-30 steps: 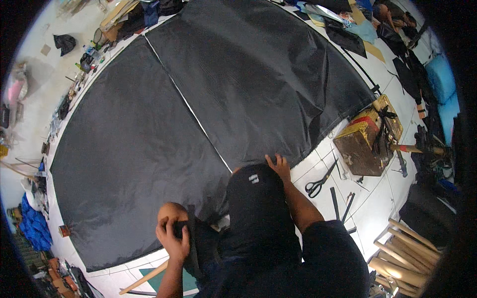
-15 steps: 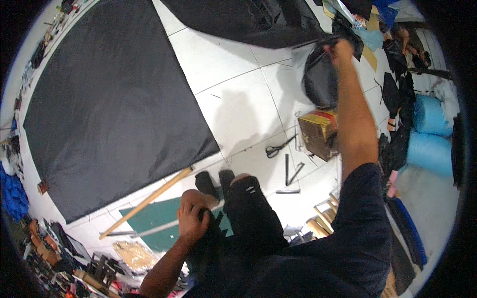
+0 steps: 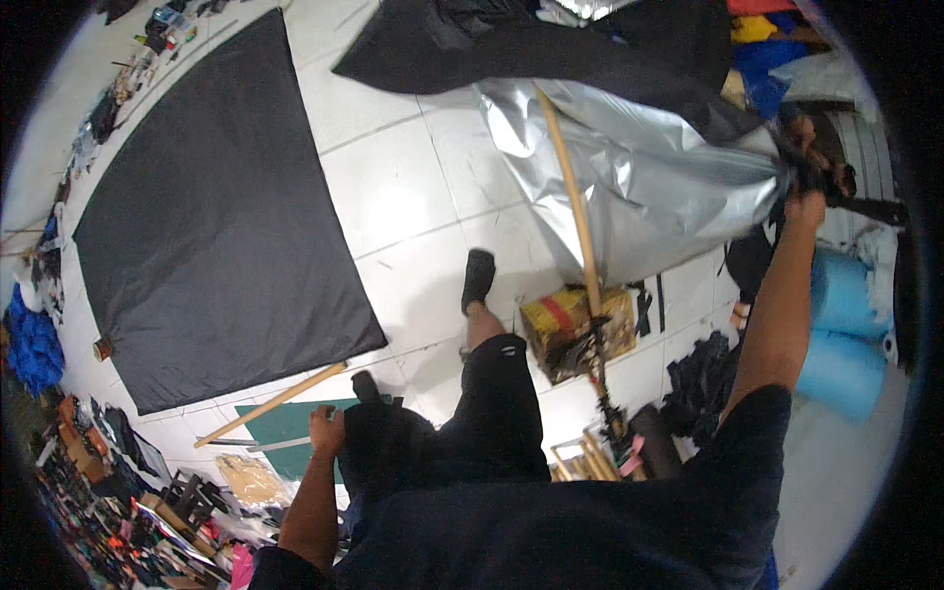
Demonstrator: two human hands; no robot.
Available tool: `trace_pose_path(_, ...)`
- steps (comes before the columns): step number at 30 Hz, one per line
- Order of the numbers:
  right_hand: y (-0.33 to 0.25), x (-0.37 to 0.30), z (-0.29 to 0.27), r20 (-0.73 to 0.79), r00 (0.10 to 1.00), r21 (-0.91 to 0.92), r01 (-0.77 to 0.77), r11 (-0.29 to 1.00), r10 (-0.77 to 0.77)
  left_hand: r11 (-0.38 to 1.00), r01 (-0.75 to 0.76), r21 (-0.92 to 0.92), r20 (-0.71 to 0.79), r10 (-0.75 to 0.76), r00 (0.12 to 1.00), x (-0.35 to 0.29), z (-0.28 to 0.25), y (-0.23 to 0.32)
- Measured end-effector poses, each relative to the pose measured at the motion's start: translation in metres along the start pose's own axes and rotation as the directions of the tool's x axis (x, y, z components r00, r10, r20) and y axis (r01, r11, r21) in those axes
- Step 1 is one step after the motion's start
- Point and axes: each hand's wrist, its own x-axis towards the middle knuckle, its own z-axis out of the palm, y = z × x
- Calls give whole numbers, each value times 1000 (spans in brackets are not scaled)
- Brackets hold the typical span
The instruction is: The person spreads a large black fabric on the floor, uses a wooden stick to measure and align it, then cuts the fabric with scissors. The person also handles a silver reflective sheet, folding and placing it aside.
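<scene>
At the far right my right hand (image 3: 806, 208) is closed on the gathered edge of a large sheet, black on one face (image 3: 610, 59) and shiny silver on the other (image 3: 649, 187). The silver face spreads in folds leftward from the hand. My left hand (image 3: 326, 430) hangs beside my left thigh with its fingers curled, and nothing shows in it. Below it lies a green cutting mat (image 3: 285, 438). On the floor at left, a black curved-edge panel (image 3: 226, 226) lies flat, apart from both hands.
A wooden pole (image 3: 570, 197) crosses in front of the silver face and a worn yellow-brown box (image 3: 580, 329). Another wooden stick (image 3: 275, 401) lies by the mat. Light-blue rolls (image 3: 841, 374) stand at right; mixed clutter (image 3: 108, 501) fills the lower left. My foot (image 3: 479, 278) is on the tiles.
My right hand has moved right and down, pulling the sheet so its silver face shows. My left hand has left my knee. One foot has stepped forward. The scissors are out of sight.
</scene>
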Motion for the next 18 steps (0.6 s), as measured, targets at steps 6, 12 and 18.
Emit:
trace_pose_path(6,139,-8,35,128,938,-178,-298,938,322,912,-127,-390,105,181,978,-34,-79,183)
trace_pose_path(12,180,-87,62,230,857,-312,-384,869,462,864,-33,-503,53,69,996,-40,-124,234)
trace_pose_path(18,195,-89,109,43,856,421,-483,768,515,869,62,-492,-15,-79,997,-50,-84,175)
